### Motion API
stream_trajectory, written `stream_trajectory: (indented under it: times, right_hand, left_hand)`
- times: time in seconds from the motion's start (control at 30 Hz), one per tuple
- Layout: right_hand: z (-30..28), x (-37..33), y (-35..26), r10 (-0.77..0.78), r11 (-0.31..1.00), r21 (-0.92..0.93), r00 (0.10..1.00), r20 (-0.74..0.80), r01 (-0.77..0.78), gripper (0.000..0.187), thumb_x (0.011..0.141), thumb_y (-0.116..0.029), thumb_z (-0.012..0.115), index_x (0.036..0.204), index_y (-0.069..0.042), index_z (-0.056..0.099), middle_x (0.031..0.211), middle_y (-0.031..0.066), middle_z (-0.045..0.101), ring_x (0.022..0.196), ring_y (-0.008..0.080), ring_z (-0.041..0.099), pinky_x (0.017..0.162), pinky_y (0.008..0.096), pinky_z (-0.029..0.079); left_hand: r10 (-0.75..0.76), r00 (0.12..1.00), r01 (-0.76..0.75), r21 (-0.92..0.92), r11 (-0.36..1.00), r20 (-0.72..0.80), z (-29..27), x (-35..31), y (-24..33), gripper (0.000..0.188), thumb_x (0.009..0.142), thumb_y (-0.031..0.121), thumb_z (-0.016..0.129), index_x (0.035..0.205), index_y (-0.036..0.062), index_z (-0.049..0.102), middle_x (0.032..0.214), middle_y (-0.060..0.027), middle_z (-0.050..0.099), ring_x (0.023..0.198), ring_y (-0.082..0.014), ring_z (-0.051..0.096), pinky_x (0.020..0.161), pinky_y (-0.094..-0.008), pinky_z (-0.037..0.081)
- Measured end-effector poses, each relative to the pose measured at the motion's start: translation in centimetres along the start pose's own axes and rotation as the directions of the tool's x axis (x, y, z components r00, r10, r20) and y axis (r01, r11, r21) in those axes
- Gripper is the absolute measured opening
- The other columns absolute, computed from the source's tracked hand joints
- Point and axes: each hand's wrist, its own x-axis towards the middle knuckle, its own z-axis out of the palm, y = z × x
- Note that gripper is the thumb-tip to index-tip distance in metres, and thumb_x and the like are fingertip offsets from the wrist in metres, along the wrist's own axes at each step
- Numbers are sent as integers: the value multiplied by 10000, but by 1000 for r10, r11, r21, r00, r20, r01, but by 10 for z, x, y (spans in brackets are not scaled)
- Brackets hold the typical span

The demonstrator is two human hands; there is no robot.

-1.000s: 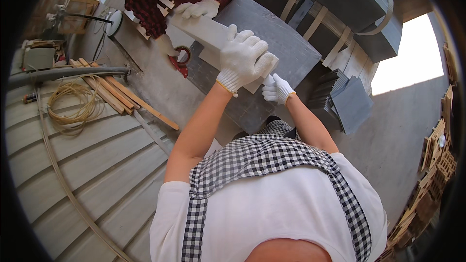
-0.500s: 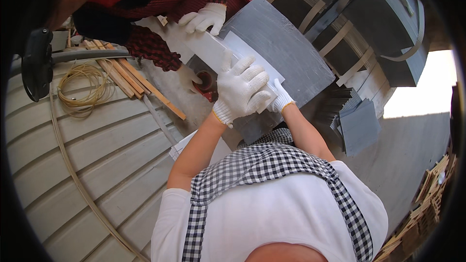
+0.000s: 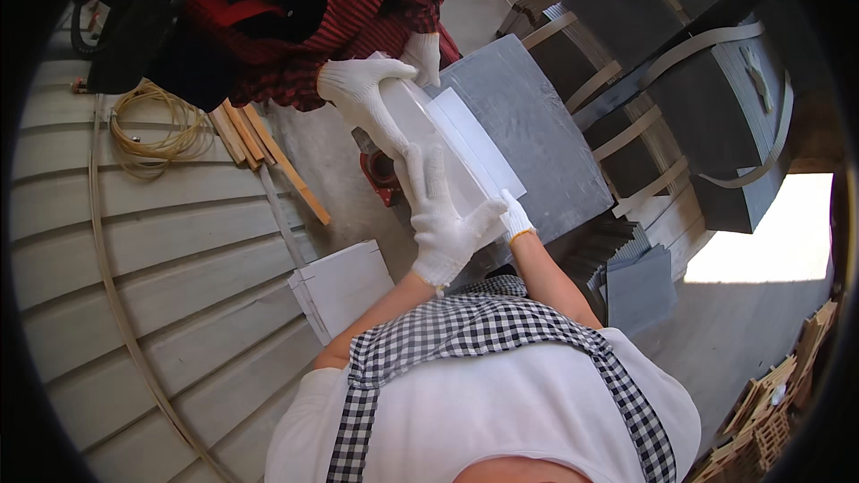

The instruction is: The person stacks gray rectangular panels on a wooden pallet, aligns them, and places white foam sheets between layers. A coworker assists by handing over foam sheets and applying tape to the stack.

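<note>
Clock directions are taken from the middle of the long white block (image 3: 425, 125).

Nearest, at 7 o'clock, lies a flat white panel (image 3: 344, 282). At 6 o'clock, the gloved left hand (image 3: 443, 228) bears on the block's near end; its grip is apart, thumb and fingers spread. At 4 o'clock, the gloved right hand (image 3: 514, 215) is at the same end; its fingers are partly hidden, so its grip state cannot be told. The block lies over the grey bench (image 3: 555, 152); a white sheet (image 3: 479, 143) is just beside it at 3 o'clock. At 8 o'clock is a red tape dispenser (image 3: 380, 177).

Farther, a co-worker's gloved hands (image 3: 362, 94) meet the block's far end, at 10 and 12 o'clock. Strapped dark panel stacks (image 3: 707, 116) stand beyond the bench at 3 o'clock.
</note>
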Motion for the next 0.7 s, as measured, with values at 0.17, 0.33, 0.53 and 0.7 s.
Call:
stream_trajectory:
  times: [0.17,0.33,0.53,0.7]
  right_hand:
    - [-8,16,8,54,985,157,989,137,-76,628,1033,-544,293,1433,-96,474,1435,58,540,1310,296,485,1127,430,351]
    - [-8,17,11,44,901,408,968,249,-146,625,1046,-524,266,1433,-75,462,1432,78,538,1308,296,492,1131,436,361]
    - [0,24,32,-65,883,469,991,118,3,576,1051,-499,293,1397,-84,493,1370,81,577,1242,270,551,1054,419,459]
    - [5,-3,9,-305,845,451,952,-38,288,429,1032,-390,481,1290,-55,556,1279,79,621,1153,267,600,993,437,520]
  left_hand:
    - [-166,986,166,7,986,26,0,0,11,1259,686,334,870,1545,-11,17,1549,-302,142,1411,-436,285,1108,-458,390]
    - [-429,901,434,-109,894,69,-25,-16,19,1224,710,297,858,1527,-63,21,1471,-315,307,1308,-383,450,1071,-408,429]
    - [-645,760,645,-196,738,73,-60,-27,-4,1006,742,247,841,1459,-88,219,1218,-244,589,1081,-308,623,940,-385,509]
    - [-670,713,615,-643,457,206,-49,-58,-115,595,809,73,769,1280,-110,454,1116,-160,647,928,-232,660,823,-341,544]
